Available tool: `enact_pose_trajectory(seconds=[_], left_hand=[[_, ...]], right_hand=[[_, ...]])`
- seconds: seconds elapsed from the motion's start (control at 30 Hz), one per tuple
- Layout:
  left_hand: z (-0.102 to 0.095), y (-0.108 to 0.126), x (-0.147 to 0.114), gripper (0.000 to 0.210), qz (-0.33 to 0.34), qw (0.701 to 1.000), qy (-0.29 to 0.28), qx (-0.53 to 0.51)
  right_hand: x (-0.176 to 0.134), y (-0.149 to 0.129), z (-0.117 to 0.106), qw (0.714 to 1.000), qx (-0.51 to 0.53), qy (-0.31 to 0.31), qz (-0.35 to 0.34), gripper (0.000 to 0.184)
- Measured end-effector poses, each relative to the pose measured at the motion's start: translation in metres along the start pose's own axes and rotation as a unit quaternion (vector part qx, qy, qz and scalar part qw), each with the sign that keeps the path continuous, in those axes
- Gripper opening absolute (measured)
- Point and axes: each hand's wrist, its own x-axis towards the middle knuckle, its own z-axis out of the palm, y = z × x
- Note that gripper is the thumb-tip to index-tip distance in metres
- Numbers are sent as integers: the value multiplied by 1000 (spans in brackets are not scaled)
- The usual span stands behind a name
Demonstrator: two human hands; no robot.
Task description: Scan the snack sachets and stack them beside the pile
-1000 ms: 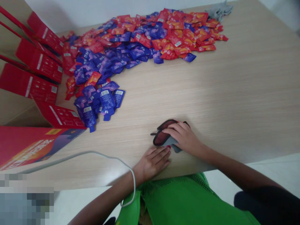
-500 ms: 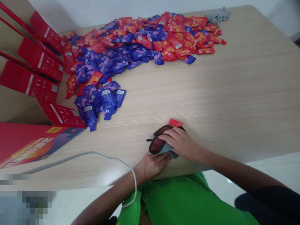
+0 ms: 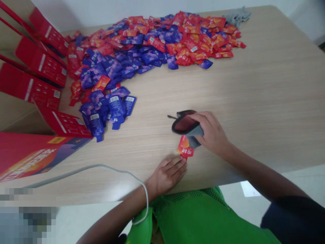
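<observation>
The red-and-orange sachet (image 3: 186,150) lay near the near edge of the tabletop (image 3: 254,101), about midway along it, its long axis running roughly from the near edge toward the far one, with the narrow neck toward the near edge. That neck met the fingertips of the left hand (image 3: 169,173), so the left was the nearer hand, with the sachet just off its tips on the far side. Its fingers lay straight and together; with the thumb hidden, I couldn't tell whether they pinched the neck or only rested on it. The right hand (image 3: 213,132) was farther from the near edge and to the right of the sachet, thumb and fingers closed round a grey pouch (image 3: 186,123) with a black rim and dark red lining, its mouth gaping leftward. A grey flap of it overlapped the sachet's right side from where I stood (whether the two touched, I couldn't say). Beyond, a long heap of red and blue sachets (image 3: 149,44) followed the far edge, bending toward the left end, where red cartons (image 3: 40,91) stood. A grey cloth (image 3: 237,16) sat toward the far right corner, and a pale cable (image 3: 101,165) ran in from the left, crossing the left wrist.
</observation>
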Motion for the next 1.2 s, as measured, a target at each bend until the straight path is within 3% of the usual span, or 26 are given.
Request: enact_pose_trajectory(seconds=[0.1, 0.2, 0.33, 0.53, 0.63, 0.7, 0.77, 0.83, 0.93, 1.03, 1.2], left_hand=[[1, -1, -2, 19, -10, 1000, 4, -16], [1, -1, -3, 20, -15, 999, -10, -26], [0, -1, -2, 30, -5, 1000, -9, -10], [1, -1, -3, 35, -9, 1000, -12, -8], [1, -1, -3, 35, -13, 1000, -11, -10], [0, -1, -2, 32, -11, 1000, -7, -10], [1, -1, -2, 31, -10, 1000, -7, -12], [1, -1, -4, 29, -15, 1000, -13, -21], [2, -1, -5, 28, -20, 999, -20, -33], [1, -1, -3, 32, -11, 999, -17, -25], [-2, -1, 0, 30, -9, 1000, -12, -9]], right_hand=[[-30, -32, 20, 991, 7, -111, -78, 42], [-46, -36, 41, 982, -10, -157, -106, 35], [-30, -9, 46, 987, -32, -148, -48, 42], [18, 42, 25, 989, -79, -124, -1, 52], [26, 44, 9, 996, -68, -45, 23, 53], [20, 27, 1, 999, -36, -5, 20, 53], [4, 2, 3, 1000, -9, -28, -11, 50], [-15, -21, 12, 993, 1, -100, -61, 44], [-37, -35, 33, 982, -7, -163, -96, 36], [-36, -20, 44, 986, -16, -155, -61, 38], [-1, 26, 37, 990, -49, -134, -13, 46]])
